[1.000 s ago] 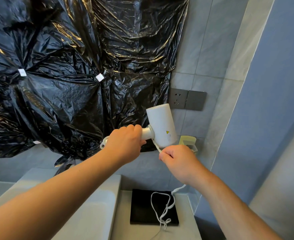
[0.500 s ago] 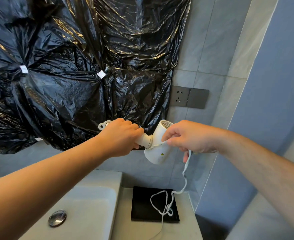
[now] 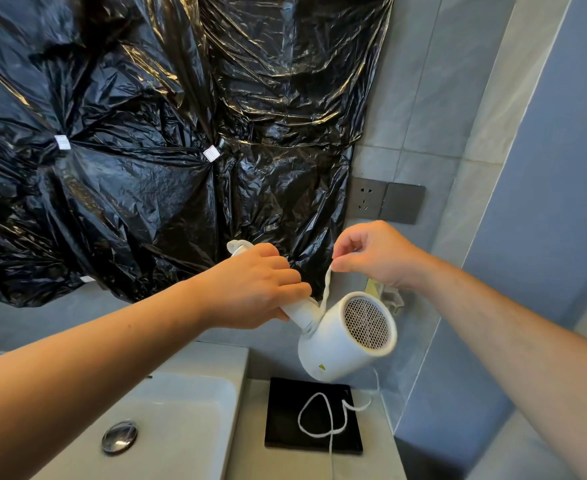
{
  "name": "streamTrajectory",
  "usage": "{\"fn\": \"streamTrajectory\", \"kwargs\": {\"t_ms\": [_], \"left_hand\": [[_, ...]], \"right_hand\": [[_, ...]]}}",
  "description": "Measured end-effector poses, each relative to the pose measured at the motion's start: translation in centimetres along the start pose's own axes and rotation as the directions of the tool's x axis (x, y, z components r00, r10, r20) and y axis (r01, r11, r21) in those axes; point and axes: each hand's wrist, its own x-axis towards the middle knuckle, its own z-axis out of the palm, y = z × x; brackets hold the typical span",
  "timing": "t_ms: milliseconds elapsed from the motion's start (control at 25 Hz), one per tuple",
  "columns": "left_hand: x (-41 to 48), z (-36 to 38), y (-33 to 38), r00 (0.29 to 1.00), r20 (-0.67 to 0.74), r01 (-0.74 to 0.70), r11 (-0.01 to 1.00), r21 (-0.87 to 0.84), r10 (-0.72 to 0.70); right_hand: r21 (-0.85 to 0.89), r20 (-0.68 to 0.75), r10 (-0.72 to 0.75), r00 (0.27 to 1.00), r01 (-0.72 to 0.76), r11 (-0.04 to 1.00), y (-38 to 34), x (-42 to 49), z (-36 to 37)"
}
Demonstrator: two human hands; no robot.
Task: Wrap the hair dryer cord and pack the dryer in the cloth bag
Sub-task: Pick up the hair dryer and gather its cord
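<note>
A white hair dryer hangs in the air above the counter, its mesh intake facing me. My left hand grips its handle, whose end sticks out past my knuckles at the upper left. My right hand pinches the white cord just above the dryer's neck. The rest of the cord drops behind the barrel and lies in a loop on a flat black square on the counter. Whether that square is the cloth bag I cannot tell.
A white sink basin with a metal drain plug sits at lower left. Black plastic sheeting covers the wall behind. A grey wall socket is right of it. A blue wall closes off the right side.
The dryer has turned so its mesh end faces me and the barrel hangs lower. My right hand has moved off the barrel and up, drawing the cord taut above the neck.
</note>
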Motion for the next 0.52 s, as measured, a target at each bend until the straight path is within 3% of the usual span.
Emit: {"fn": "streamTrajectory", "kwargs": {"t_ms": [80,200,320,440,480,520], "left_hand": [[0.0,-0.2,0.6,0.996,-0.09,0.007,1.0,-0.023,-0.009],[0.4,-0.6,1.1,0.977,-0.191,0.079,0.994,-0.079,-0.093],[1.0,-0.6,0.9,0.945,-0.239,0.198,0.971,-0.135,-0.225],[1.5,0.3,1.5,0.918,-0.216,0.29,0.935,-0.203,-0.332],[1.7,0.5,1.8,0.907,-0.212,0.316,0.921,-0.226,-0.364],[2.0,0.6,1.9,0.892,-0.206,0.348,0.902,-0.254,-0.402]], "right_hand": [[0.162,-0.01,0.06,0.998,-0.058,0.985,0.7,-0.3,0.8],[0.402,0.121,0.09,0.989,-0.132,0.906,1.3,-1.9,1.4],[0.759,0.141,0.211,0.967,-0.243,0.604,2.1,-3.9,2.8],[0.897,0.18,0.471,0.863,-0.341,0.282,4.3,-4.4,5.0],[0.919,0.242,0.451,0.859,-0.351,0.177,4.6,-4.2,5.8],[0.928,0.263,0.405,0.876,-0.344,0.141,4.9,-3.9,6.5]]}}
